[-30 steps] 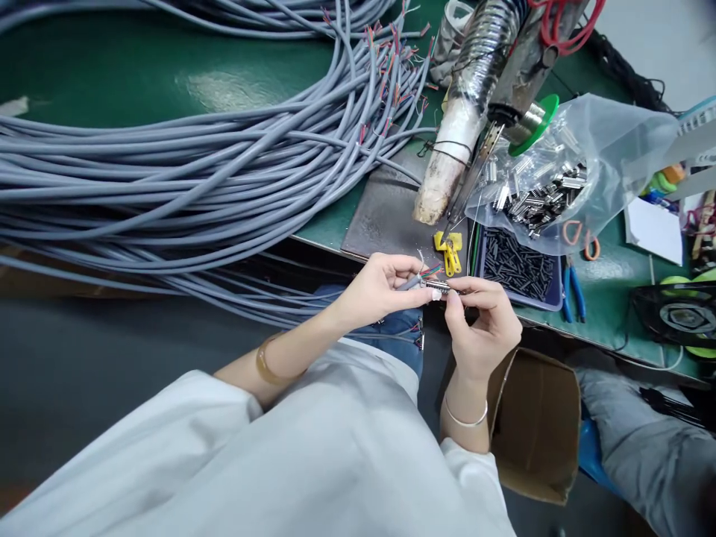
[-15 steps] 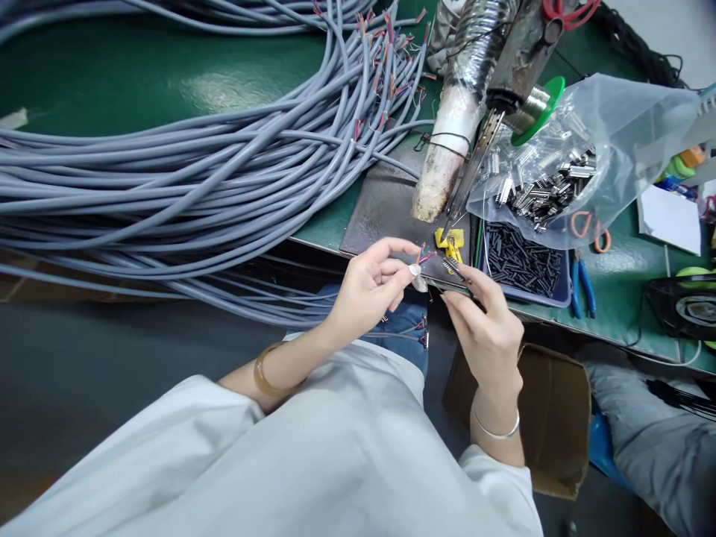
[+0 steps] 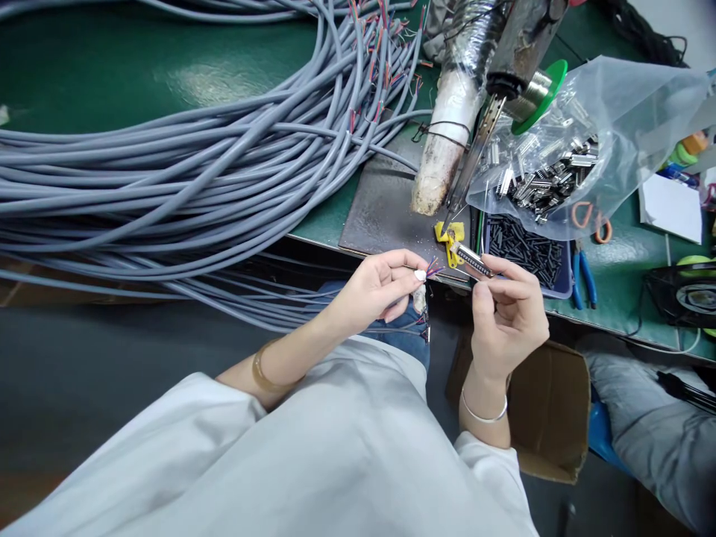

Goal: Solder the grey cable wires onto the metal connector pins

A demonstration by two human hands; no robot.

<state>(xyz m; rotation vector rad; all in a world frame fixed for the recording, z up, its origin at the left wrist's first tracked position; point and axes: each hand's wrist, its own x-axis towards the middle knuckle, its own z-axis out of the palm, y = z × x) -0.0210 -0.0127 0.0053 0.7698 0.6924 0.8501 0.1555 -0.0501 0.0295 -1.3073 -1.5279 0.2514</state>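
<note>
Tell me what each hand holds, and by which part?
Left hand pinches the bared coloured wires of a cable at their base; right hand grips a metal connector by its near end.

Grey cables (image 3: 168,171) sprawl over the green bench (image 3: 112,67), well apart from a plastic bag (image 3: 632,97) and blue pliers (image 3: 585,277).

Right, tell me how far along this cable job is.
Done: many long grey cables lie with ends stripped. In hand: left hand pinches one cable's coloured wire tips; right hand holds a small silver metal connector, apart from them. Left, likely: joining them.
</note>
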